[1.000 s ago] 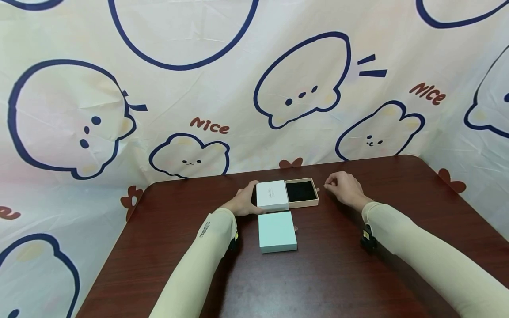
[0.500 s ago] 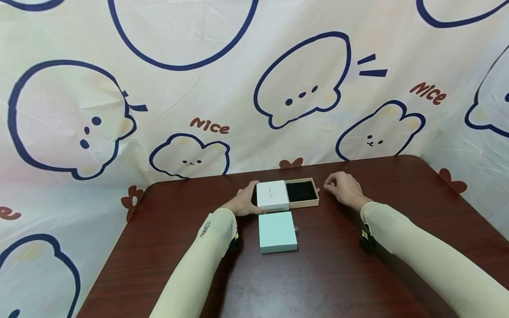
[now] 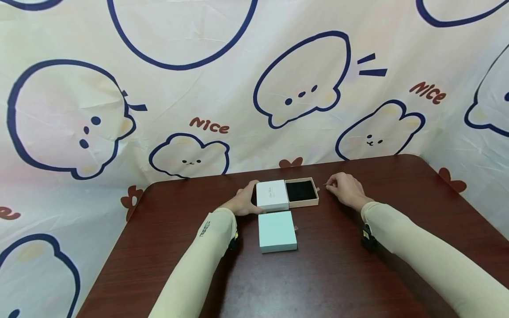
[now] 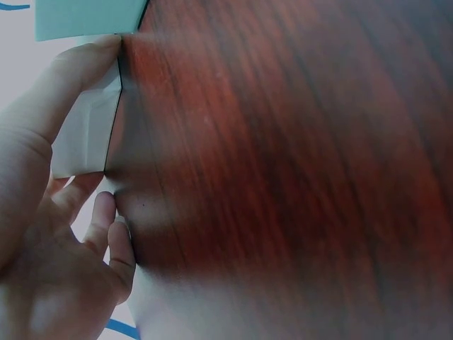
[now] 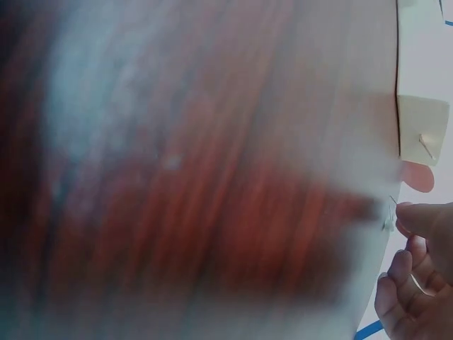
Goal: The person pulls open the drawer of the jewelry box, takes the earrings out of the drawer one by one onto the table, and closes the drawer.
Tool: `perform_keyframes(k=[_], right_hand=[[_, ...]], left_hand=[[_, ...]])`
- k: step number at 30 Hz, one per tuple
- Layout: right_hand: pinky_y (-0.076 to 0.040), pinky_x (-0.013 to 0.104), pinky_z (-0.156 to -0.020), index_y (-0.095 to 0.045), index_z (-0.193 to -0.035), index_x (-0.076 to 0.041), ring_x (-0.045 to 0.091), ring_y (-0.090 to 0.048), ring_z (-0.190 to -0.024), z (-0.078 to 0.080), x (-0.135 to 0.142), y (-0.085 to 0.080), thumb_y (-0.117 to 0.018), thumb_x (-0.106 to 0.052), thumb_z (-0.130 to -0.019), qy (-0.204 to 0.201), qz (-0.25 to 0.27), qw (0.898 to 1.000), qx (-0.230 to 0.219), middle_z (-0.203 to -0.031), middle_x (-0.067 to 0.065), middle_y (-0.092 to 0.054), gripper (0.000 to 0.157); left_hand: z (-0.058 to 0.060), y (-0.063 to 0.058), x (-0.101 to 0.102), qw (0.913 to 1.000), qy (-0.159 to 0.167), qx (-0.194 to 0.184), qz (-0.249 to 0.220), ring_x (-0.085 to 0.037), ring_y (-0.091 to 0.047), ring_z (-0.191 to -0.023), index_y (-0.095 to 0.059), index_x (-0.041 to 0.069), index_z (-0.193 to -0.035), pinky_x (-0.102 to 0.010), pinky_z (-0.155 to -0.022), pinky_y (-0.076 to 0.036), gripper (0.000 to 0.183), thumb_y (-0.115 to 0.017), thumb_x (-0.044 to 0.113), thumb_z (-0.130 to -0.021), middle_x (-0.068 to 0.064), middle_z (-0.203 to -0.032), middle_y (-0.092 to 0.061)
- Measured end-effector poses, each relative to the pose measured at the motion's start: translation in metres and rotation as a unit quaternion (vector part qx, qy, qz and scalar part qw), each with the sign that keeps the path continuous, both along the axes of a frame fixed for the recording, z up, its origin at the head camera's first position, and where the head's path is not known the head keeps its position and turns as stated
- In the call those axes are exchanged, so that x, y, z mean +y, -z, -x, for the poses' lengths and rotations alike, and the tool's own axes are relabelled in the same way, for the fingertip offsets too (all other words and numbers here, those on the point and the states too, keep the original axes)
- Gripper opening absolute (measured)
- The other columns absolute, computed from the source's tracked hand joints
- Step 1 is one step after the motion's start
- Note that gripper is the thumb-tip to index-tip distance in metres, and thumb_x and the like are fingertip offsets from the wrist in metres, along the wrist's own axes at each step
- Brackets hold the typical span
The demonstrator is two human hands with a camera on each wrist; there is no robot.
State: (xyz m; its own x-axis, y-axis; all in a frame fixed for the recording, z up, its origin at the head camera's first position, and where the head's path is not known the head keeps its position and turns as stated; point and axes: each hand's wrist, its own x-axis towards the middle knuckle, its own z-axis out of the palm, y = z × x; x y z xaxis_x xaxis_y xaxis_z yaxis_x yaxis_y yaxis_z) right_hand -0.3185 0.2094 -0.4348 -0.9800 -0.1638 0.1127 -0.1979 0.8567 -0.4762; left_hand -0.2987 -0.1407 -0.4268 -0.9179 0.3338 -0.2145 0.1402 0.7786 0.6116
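Observation:
A white drawer-style gift box point(image 3: 272, 196) lies near the back of the table, its sleeve held between thumb and fingers of my left hand point(image 3: 241, 203). From its right side the drawer point(image 3: 303, 204) is pulled out, showing a black pad point(image 3: 301, 191) inside. To the right of the drawer, my right hand point(image 3: 345, 190) pinches a tiny thin, shiny piece point(image 5: 388, 218) between thumb and forefinger; its exact kind is too small to tell. The left wrist view shows the thumb point(image 4: 78, 74) pressed along the box's side. A pale ribbon tab point(image 3: 317, 189) sticks out of the drawer's end.
A closed mint-green box point(image 3: 277, 232) lies just in front of the white one, with a small tab point(image 3: 296, 228) at its right. Both rest on a dark reddish-brown wooden table point(image 3: 318, 282). A patterned cloth point(image 3: 238, 88) hangs behind and at the sides.
My right hand's fingertips have shifted very slightly, and a thin tip now shows beyond them. The left hand and both boxes stay where they were.

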Motion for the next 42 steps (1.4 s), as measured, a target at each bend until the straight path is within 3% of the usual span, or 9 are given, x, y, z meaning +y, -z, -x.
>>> perform_keyframes(k=[13, 42], right_hand=[[-0.040, 0.031, -0.058, -0.075, -0.101, -0.005, 0.020, -0.056, -0.071, 0.0060, 0.0043, 0.0022, -0.068, -0.017, -0.096, 0.010, -0.032, 0.999, -0.004, -0.082, 0.007, -0.066, 0.014], [-0.043, 0.033, -0.062, -0.075, -0.106, -0.002, 0.022, -0.058, -0.074, 0.0048, 0.0028, 0.0029, -0.066, -0.016, -0.098, 0.011, -0.040, 0.999, -0.013, -0.090, 0.011, -0.070, 0.018]], left_hand=[[-0.0011, -0.0010, 0.0002, 1.0000, 0.003, 0.008, 0.004, -0.038, -0.032, -0.141, -0.015, 0.016, -0.161, -0.055, -0.112, -0.035, 0.102, -0.083, 0.027, -0.085, -0.015, -0.150, -0.043], [-0.0015, 0.0005, -0.0003, 0.9998, 0.007, 0.019, 0.002, -0.036, -0.034, -0.139, -0.017, 0.014, -0.160, -0.054, -0.112, -0.034, 0.101, -0.084, 0.027, -0.084, -0.013, -0.150, -0.045]])
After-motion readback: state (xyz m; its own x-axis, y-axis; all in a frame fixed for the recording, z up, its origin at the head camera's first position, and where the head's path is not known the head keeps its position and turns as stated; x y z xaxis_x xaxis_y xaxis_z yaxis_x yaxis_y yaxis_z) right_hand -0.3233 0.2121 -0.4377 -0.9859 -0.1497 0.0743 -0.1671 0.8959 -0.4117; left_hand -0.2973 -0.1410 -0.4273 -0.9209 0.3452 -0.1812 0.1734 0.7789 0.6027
